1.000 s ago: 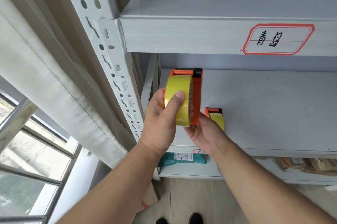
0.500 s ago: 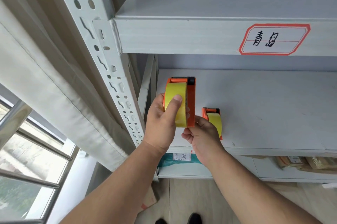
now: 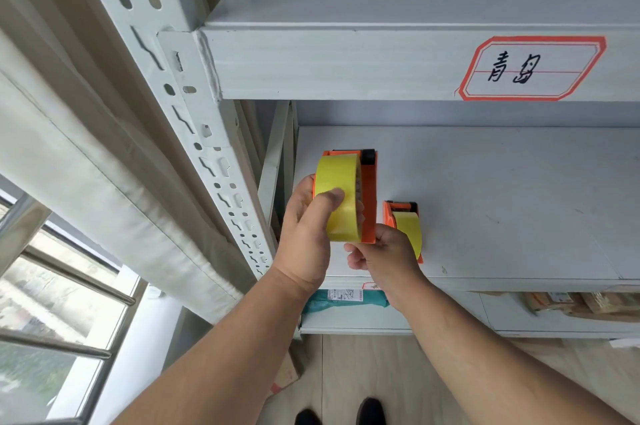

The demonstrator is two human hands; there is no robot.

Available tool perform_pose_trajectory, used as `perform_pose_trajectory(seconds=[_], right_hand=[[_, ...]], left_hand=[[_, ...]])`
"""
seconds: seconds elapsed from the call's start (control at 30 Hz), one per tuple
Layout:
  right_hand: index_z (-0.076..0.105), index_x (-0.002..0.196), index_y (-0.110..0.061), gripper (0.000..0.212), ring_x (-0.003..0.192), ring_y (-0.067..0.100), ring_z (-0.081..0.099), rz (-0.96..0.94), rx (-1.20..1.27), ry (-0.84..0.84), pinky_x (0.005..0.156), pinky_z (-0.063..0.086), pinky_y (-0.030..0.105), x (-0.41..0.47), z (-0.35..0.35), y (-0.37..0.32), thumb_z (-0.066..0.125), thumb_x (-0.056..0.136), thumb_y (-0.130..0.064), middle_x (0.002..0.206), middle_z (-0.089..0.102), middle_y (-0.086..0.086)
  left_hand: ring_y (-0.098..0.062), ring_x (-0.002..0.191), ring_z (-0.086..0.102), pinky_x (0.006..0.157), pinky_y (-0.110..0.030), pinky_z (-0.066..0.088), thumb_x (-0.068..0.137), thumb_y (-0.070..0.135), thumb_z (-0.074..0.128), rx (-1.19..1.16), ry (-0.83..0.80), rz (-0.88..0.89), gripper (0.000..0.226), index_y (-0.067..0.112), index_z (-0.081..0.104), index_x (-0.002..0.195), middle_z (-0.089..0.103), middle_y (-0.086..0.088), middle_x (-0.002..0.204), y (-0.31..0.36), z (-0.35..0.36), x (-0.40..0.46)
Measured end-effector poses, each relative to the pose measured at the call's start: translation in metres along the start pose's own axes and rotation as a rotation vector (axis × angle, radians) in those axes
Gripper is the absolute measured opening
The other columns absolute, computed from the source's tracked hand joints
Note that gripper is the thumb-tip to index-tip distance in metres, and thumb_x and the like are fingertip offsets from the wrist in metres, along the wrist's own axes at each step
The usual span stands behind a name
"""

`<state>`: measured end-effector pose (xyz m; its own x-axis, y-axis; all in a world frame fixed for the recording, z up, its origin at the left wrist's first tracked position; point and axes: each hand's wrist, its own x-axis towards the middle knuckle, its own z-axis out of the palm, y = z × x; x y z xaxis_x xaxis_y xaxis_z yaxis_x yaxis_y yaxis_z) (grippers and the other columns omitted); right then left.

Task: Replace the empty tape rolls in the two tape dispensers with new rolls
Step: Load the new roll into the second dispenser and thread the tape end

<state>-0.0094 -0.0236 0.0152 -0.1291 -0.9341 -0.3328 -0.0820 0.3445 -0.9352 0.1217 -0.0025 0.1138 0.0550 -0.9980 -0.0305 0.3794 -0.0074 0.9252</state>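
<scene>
An orange tape dispenser with a yellow tape roll in it is held over the left end of the grey shelf. My left hand wraps around the roll, thumb pressed on its face. My right hand pinches the dispenser's lower end from below. Just to the right, a second orange dispenser stands on the shelf with a yellow tape roll loaded in it; my right hand hides its lower left part.
An upper shelf beam carries a red-bordered label. The slotted upright post stands left of my hands, with a curtain and window railing beyond. A teal parcel and brown packages lie on the lower shelf. Shoes show on the floor.
Both hands have lowered the dispenser with its roll slightly toward the shelf's front edge. The second dispenser has stayed in place.
</scene>
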Motion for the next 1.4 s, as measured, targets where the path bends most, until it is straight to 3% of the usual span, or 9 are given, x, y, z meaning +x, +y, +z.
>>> perform_pose_trajectory(seconds=[0.1,0.2,0.3,0.43,0.53,0.67,0.9,1.17,1.4], right_hand=[[0.074,0.081,-0.002,0.02,0.058,0.02,0.063,-0.001,-0.111,0.015,0.062,0.06,0.031,0.011,-0.005,-0.001,0.067,0.096,-0.013,0.066,0.071,0.007],[0.068,0.07,-0.009,0.035,0.061,0.021,0.063,-0.08,-0.36,0.066,0.057,0.05,0.026,0.023,-0.012,-0.016,0.06,0.091,-0.036,0.065,0.071,0.008],[0.059,0.062,-0.011,0.039,0.054,0.011,0.055,-0.126,-0.561,0.057,0.05,0.036,0.025,0.032,-0.022,-0.036,0.043,0.077,-0.044,0.057,0.061,-0.001],[0.062,0.065,-0.009,0.043,0.055,0.012,0.059,-0.11,-0.614,0.041,0.049,0.036,0.023,0.036,-0.024,-0.036,0.049,0.084,-0.046,0.059,0.064,0.0],[0.068,0.073,-0.002,0.046,0.062,0.023,0.065,-0.125,-0.554,0.022,0.058,0.046,0.029,0.038,-0.017,-0.017,0.059,0.09,-0.043,0.067,0.073,0.011],[0.074,0.076,-0.009,0.034,0.067,0.025,0.075,-0.073,-0.428,-0.003,0.071,0.067,0.046,0.024,-0.011,-0.003,0.062,0.094,-0.035,0.066,0.077,0.004],[0.074,0.093,0.005,0.012,0.056,0.012,0.065,-0.004,-0.128,-0.112,0.056,0.059,0.023,-0.011,-0.004,-0.008,0.069,0.096,-0.006,0.073,0.073,0.009],[0.079,0.098,-0.004,0.014,0.068,0.014,0.071,0.062,0.184,-0.25,0.067,0.063,0.027,-0.021,-0.006,-0.008,0.066,0.1,0.0,0.079,0.078,0.008],[0.076,0.103,0.002,0.024,0.075,0.016,0.074,0.163,0.417,-0.346,0.073,0.064,0.028,-0.019,-0.013,-0.007,0.056,0.1,0.013,0.086,0.078,0.012]], left_hand=[[-0.012,0.064,0.066,0.061,-0.026,0.055,0.084,0.021,0.055,0.037,-0.064,0.019,0.018,0.009,0.06,0.097,0.068,0.005,0.07,0.003,0.002,-0.003],[-0.016,0.068,0.068,0.065,-0.03,0.057,0.089,0.021,0.057,-0.006,-0.117,0.04,0.023,0.004,0.061,0.103,0.07,-0.001,0.074,0.006,0.005,-0.011],[-0.015,0.074,0.071,0.068,-0.029,0.058,0.092,0.022,0.056,0.001,-0.176,0.055,0.02,0.007,0.062,0.104,0.072,0.003,0.077,0.01,0.007,-0.019],[-0.012,0.07,0.071,0.066,-0.025,0.059,0.093,0.025,0.056,0.05,-0.16,0.071,0.02,0.008,0.062,0.103,0.073,0.006,0.074,0.012,0.005,-0.018],[-0.012,0.072,0.07,0.069,-0.025,0.057,0.094,0.028,0.058,0.092,-0.115,0.081,0.023,0.007,0.062,0.103,0.071,0.005,0.076,0.01,0.001,-0.011],[-0.02,0.077,0.064,0.073,-0.034,0.055,0.095,0.034,0.06,0.136,-0.062,0.075,0.029,0.006,0.063,0.102,0.065,-0.002,0.079,0.004,-0.007,-0.002],[-0.02,0.073,0.064,0.071,-0.037,0.054,0.096,0.039,0.06,0.173,-0.051,0.064,0.032,0.007,0.06,0.102,0.064,0.0,0.077,-0.01,-0.012,0.005],[-0.013,0.076,0.067,0.069,-0.025,0.054,0.096,0.041,0.059,0.237,-0.037,0.029,0.031,0.01,0.06,0.103,0.067,0.001,0.082,-0.029,-0.02,0.011],[-0.013,0.085,0.069,0.076,-0.027,0.056,0.094,0.042,0.06,0.236,-0.028,0.027,0.036,0.009,0.061,0.11,0.069,-0.002,0.092,-0.039,-0.023,0.015]])
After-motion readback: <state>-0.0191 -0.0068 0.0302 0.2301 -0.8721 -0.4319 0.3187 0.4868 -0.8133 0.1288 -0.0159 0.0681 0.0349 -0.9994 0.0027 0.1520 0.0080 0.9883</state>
